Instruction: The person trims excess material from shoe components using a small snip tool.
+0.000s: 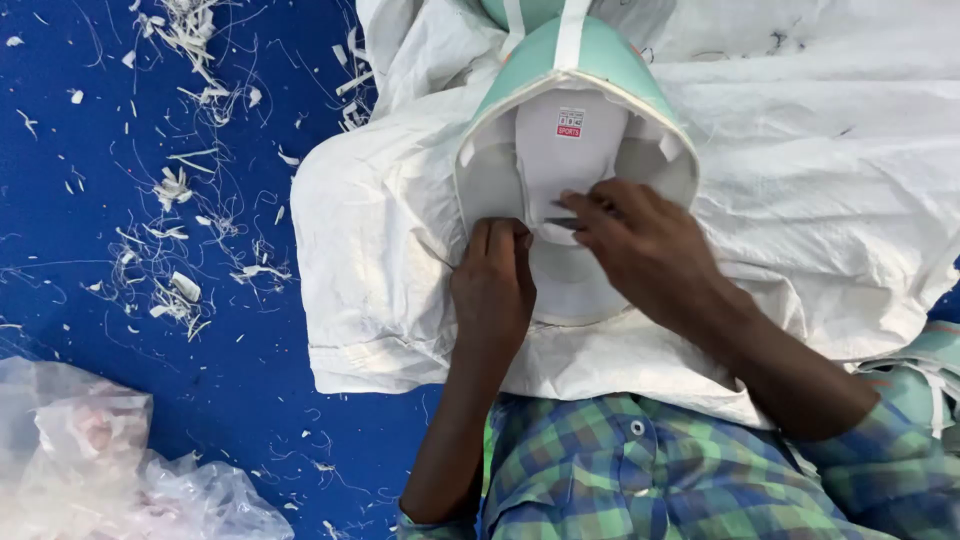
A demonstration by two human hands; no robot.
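A mint-green and white shoe upper (590,70) lies opening toward me on a white woven sack (390,250) across my lap. Its white tongue (570,150) carries a small red and white label. My left hand (492,290) pinches the near left rim of the opening with fingers closed on the edge. My right hand (640,245) reaches inside the opening, fingertips pressed on the lower end of the tongue, apparently gripping a thin dark tool that is mostly hidden.
A blue floor mat (130,330) at left is strewn with white scraps and threads (175,190). Crumpled clear plastic bags (110,460) lie at the bottom left. Another mint-green upper (935,365) shows at the right edge. My green plaid shirt (640,470) fills the bottom.
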